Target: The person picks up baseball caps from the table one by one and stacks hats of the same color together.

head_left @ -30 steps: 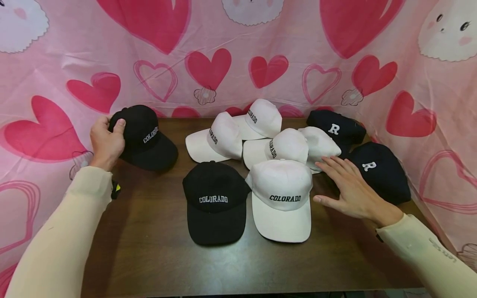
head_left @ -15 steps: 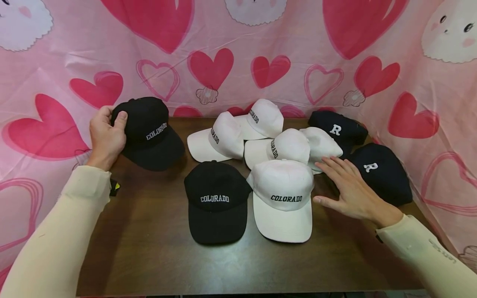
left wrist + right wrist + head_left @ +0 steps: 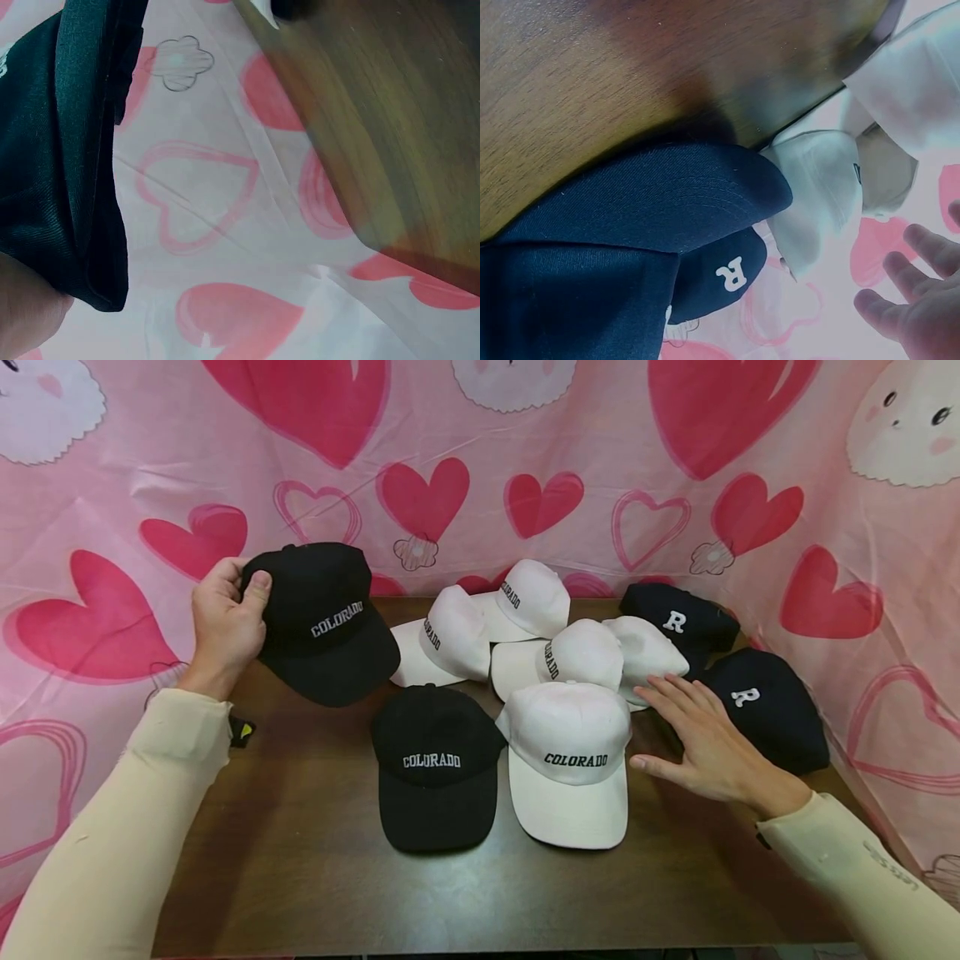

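Note:
My left hand (image 3: 228,622) pinches a black baseball cap (image 3: 315,618) by its back edge, thumb on the near side, at the left of the head view. White COLORADO lettering faces me, and the cap is held up over the table. In the left wrist view its dark cloth (image 3: 67,150) fills the left edge. A second black cap (image 3: 437,768) lies front and centre, brim toward me, with a white COLORADO cap (image 3: 567,760) right beside it. My right hand (image 3: 701,739), fingers straight and spread, is just right of that white cap, near the navy caps, holding nothing.
Behind lie several white caps, among them a left one (image 3: 453,635) and a back one (image 3: 528,602). Two navy caps with an R, one at the back (image 3: 675,614) and one nearer (image 3: 765,710), lie at the right. A pink heart-print cloth (image 3: 480,460) hangs around the wooden table (image 3: 315,877).
My left hand has lifted the black cap and carried it to the right, so it now overlaps the left white cap's brim in the head view. The right hand has stayed put.

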Demonstrator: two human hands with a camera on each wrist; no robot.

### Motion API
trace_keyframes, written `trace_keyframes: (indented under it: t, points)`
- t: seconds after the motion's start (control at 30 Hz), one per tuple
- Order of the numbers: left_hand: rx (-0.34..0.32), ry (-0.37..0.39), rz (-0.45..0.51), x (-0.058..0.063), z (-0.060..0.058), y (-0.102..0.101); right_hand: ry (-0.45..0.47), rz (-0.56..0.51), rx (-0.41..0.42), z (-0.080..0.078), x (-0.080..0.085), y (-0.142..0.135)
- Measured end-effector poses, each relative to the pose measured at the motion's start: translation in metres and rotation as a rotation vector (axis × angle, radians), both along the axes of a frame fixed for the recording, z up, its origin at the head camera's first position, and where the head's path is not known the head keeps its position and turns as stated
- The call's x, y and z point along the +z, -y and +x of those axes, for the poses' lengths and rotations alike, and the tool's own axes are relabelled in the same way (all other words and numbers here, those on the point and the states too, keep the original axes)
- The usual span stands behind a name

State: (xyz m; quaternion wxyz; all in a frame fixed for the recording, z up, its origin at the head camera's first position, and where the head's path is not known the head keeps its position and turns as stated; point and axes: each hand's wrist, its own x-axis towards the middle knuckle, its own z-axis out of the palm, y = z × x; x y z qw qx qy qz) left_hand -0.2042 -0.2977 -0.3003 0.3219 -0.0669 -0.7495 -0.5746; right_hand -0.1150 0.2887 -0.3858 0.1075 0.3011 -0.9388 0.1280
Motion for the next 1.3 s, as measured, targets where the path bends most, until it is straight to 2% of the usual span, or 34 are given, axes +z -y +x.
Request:
trace_keyframes:
  t: [0.23,0.4,0.87,1.1,1.3]
  points:
    - [-0.150,-0.031,0.192,0.004,0.002,-0.008,0.010,-0.008,0.002,0.002,0.001,0.001]
    - [-0.224,-0.044,0.264,0.006,0.005,-0.015,-0.001,-0.012,0.008,0.002,0.002,0.001]
    - [-0.395,-0.006,0.265,0.004,0.019,-0.036,-0.018,-0.019,0.028,-0.002,0.002,0.004]
    - [-0.421,0.012,0.180,0.007,0.026,-0.045,-0.011,-0.025,0.036,-0.002,0.005,0.007]
    - [-0.468,0.016,0.169,0.005,0.029,-0.053,0.000,-0.030,0.036,-0.002,0.007,0.010]
